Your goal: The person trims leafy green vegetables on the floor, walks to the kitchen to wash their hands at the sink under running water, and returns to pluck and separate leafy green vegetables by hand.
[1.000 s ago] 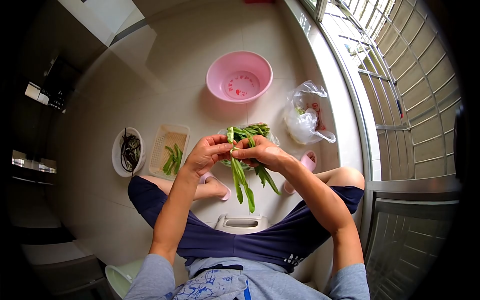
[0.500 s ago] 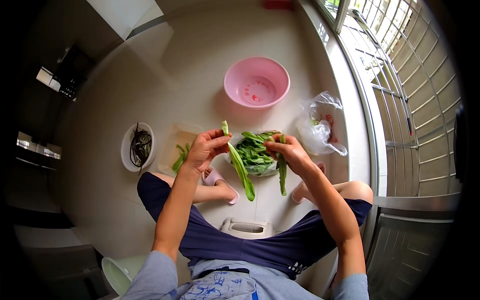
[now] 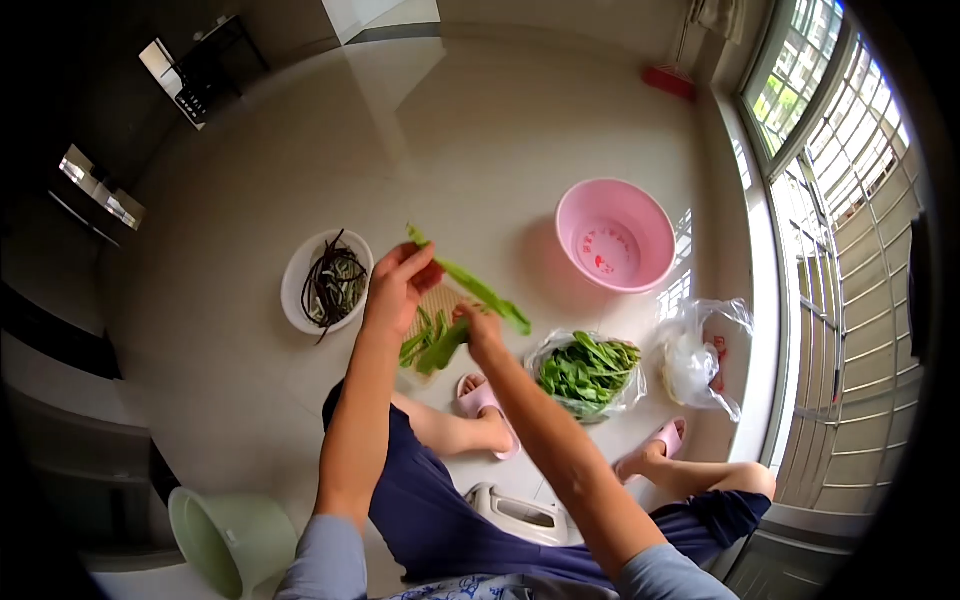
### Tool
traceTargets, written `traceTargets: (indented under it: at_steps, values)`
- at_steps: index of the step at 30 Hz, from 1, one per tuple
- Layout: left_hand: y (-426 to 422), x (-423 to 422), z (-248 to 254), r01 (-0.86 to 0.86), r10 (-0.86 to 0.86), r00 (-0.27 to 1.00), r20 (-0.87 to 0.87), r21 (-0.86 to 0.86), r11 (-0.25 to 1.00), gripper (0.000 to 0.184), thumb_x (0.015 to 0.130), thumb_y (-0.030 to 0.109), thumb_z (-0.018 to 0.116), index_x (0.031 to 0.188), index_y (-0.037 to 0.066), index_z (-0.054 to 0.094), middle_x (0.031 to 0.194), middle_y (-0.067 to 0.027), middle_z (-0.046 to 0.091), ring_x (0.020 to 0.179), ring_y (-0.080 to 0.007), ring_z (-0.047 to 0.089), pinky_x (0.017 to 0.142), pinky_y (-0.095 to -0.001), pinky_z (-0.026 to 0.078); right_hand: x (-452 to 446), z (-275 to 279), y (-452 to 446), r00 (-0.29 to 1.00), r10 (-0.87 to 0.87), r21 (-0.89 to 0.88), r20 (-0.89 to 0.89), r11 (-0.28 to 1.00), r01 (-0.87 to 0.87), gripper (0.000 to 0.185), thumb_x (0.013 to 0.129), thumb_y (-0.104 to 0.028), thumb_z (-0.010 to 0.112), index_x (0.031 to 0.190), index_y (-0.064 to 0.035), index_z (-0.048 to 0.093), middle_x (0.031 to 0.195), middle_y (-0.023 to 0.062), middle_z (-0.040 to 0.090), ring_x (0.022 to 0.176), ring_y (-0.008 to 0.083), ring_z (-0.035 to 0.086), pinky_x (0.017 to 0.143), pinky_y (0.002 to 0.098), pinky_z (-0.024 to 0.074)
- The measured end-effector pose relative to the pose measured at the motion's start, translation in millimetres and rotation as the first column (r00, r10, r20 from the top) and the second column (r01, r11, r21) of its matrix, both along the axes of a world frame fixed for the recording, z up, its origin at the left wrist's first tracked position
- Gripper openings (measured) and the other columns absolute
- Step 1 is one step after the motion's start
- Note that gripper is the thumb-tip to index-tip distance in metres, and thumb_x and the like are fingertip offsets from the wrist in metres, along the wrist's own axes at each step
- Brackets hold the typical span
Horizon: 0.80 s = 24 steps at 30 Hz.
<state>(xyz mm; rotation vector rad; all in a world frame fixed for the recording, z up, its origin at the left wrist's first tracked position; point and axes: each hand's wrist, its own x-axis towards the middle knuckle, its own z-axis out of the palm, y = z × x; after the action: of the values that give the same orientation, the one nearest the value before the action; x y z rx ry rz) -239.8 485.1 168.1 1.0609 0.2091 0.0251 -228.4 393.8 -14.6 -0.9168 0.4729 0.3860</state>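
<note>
My left hand point(image 3: 402, 285) is closed on a long green leaf point(image 3: 488, 293), which slants down to the right from its fingers. Just to the right, my right hand point(image 3: 477, 332) grips another green leaf point(image 3: 443, 348) that hangs over a shallow beige basket point(image 3: 440, 298). Several green pieces point(image 3: 424, 328) lie in that basket, which both hands and the leaf partly hide. Right of my right forearm, a clear plastic bag point(image 3: 636, 394) on the floor holds a heap of leafy greens point(image 3: 585, 368).
A white bowl point(image 3: 291, 300) with dark, long strands stands left of my left hand. A pink basin point(image 3: 648, 200) sits farther out at right, near a crumpled plastic bag point(image 3: 690, 372) by the window wall. A pale green bin point(image 3: 262, 535) is at lower left.
The view has swung left. My right hand has moved left with its leaf, from beside the bag of greens to over the basket. My left hand still holds its leaf, now tilted more sideways.
</note>
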Motion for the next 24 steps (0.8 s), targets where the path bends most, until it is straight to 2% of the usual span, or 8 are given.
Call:
traceTargets:
  at_steps: [1, 2, 4, 6, 7, 12, 19, 24]
  values:
    - [6, 1, -4, 0.014, -0.016, 0.999, -0.034, -0.061, 0.998, 0.008, 0.073, 0.008, 0.055, 0.080, 0.006, 0.052, 0.066, -0.0016, 0.054, 0.060, -0.0123, 0.054, 0.057, -0.0237, 0.044, -4, 17, 16, 0.999, -0.015, 0.069, 0.050, 0.998, 0.012, 0.021, 0.070, -0.015, 0.059, 0.083, -0.0022, 0.049, 0.071, 0.0060, 0.050, 0.062, 0.0133, 0.048, 0.052, 0.0237, 0.0384]
    - [11, 0, -9, 0.020, -0.030, 0.997, -0.075, -0.127, 0.992, 0.008, 0.073, 0.008, 0.055, 0.080, 0.006, 0.052, 0.067, -0.0015, 0.054, 0.060, -0.0125, 0.054, 0.058, -0.0239, 0.044, -7, 31, 10, 0.979, 0.197, -0.112, 0.060, 0.976, -0.189, 0.026, 0.071, -0.018, 0.058, 0.089, -0.0024, 0.048, 0.070, 0.0040, 0.048, 0.061, 0.0125, 0.045, 0.055, 0.0240, 0.0377]
    - [12, 6, -5, 0.040, -0.048, 0.996, -0.070, -0.106, 0.994, 0.007, 0.074, 0.008, 0.054, 0.079, 0.007, 0.052, 0.066, -0.0018, 0.054, 0.060, -0.0127, 0.054, 0.058, -0.0245, 0.044, -5, 38, -1, 0.950, 0.305, -0.156, -0.067, 0.937, -0.312, 0.032, 0.073, -0.020, 0.056, 0.096, -0.0016, 0.045, 0.074, 0.0040, 0.045, 0.063, 0.0131, 0.042, 0.059, 0.0245, 0.0383]
    - [9, 13, 0, 0.039, -0.040, 0.996, -0.083, -0.009, 0.999, 0.007, 0.073, 0.011, 0.056, 0.076, 0.008, 0.051, 0.068, -0.0017, 0.055, 0.060, -0.0105, 0.054, 0.059, -0.0222, 0.043, 6, -50, -18, 0.969, 0.247, 0.095, 0.025, 0.964, -0.248, 0.039, 0.076, -0.020, 0.053, 0.107, -0.0007, 0.040, 0.091, 0.0069, 0.045, 0.076, 0.0139, 0.045, 0.063, 0.0243, 0.0389]
    - [9, 14, 0, 0.055, -0.056, 0.993, -0.100, -0.011, 0.998, 0.007, 0.073, 0.011, 0.056, 0.076, 0.008, 0.051, 0.068, -0.0016, 0.055, 0.060, -0.0104, 0.054, 0.060, -0.0223, 0.043, 0, -33, -42, 0.955, 0.292, 0.005, 0.049, 0.956, -0.293, 0.047, 0.078, -0.020, 0.051, 0.115, -0.0005, 0.031, 0.108, 0.0098, 0.039, 0.090, 0.0150, 0.043, 0.068, 0.0260, 0.0404]
    - [-14, 16, -2, 0.216, -0.216, 0.971, -0.103, -0.009, 0.976, 0.008, 0.072, 0.011, 0.057, 0.077, 0.007, 0.052, 0.069, -0.0010, 0.055, 0.062, -0.0101, 0.053, 0.062, -0.0226, 0.043, 6, 50, -159, 0.893, 0.448, -0.217, 0.051, 0.877, -0.428, 0.023, 0.080, -0.019, 0.049, 0.095, -0.0020, 0.055, 0.082, 0.0039, 0.056, 0.071, 0.0111, 0.052, 0.063, 0.0233, 0.0434]
    - [-81, 20, 6, 0.415, -0.411, 0.909, -0.074, 0.055, 0.908, 0.009, 0.074, 0.010, 0.056, 0.080, 0.006, 0.051, 0.073, -0.0012, 0.054, 0.065, -0.0095, 0.053, 0.063, -0.0234, 0.045, -27, 186, -216, 0.763, 0.636, -0.402, 0.116, 0.733, -0.550, 0.026, 0.079, -0.020, 0.050, 0.095, 0.0013, 0.052, 0.081, 0.0057, 0.056, 0.071, 0.0099, 0.053, 0.059, 0.0205, 0.0433]
    - [-136, 23, 2, 0.524, -0.524, 0.851, -0.021, 0.070, 0.849, 0.010, 0.075, 0.009, 0.054, 0.083, 0.005, 0.051, 0.074, -0.0017, 0.053, 0.067, -0.0104, 0.053, 0.065, -0.0250, 0.046, -61, 211, -250, 0.790, 0.606, -0.407, 0.094, 0.748, -0.525, 0.038, 0.077, -0.026, 0.054, 0.102, 0.0017, 0.046, 0.090, 0.0087, 0.054, 0.082, 0.0149, 0.052, 0.068, 0.0269, 0.0449]
